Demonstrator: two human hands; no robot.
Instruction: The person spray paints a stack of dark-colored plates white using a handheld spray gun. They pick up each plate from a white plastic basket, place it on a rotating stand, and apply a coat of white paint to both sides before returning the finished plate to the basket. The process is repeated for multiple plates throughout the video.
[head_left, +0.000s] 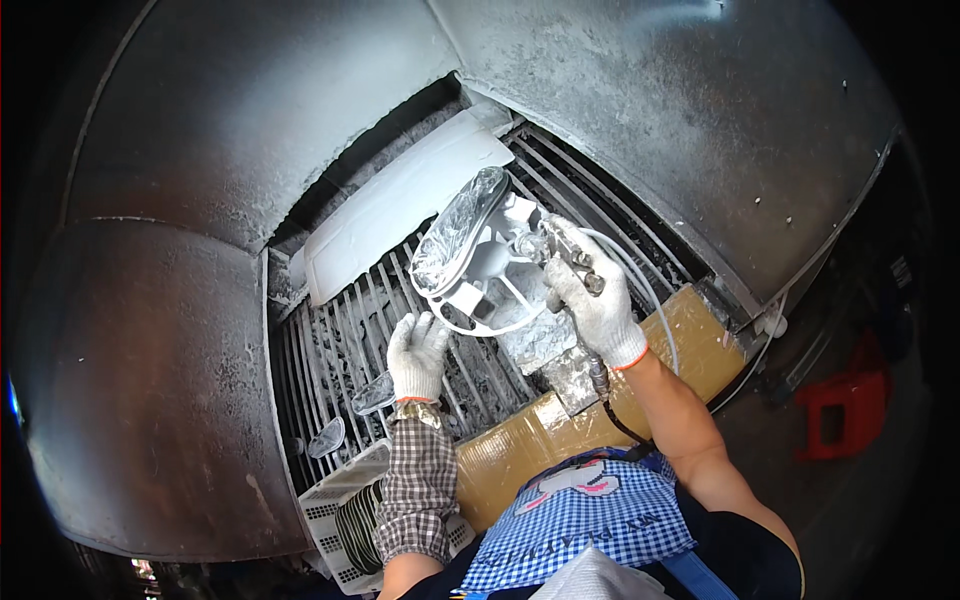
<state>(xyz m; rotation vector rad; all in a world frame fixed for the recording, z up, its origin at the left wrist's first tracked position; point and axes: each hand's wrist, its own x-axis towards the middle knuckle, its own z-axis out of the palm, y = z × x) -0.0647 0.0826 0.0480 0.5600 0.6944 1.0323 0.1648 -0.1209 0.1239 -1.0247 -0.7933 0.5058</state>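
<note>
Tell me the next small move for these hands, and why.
Probably a slight turn of the white wheel by the left hand: that hand is right by the wheel's rim, while the right hand grips what looks like a spray gun beside the film-wrapped shoe, so turning might bring another side of the shoe toward the gun.

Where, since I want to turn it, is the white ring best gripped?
Probably by its near rim, coming from the lower left: that stretch is thin, curved and bare, while the shiny piece covers the upper left and the right hand crowds the right.
</note>
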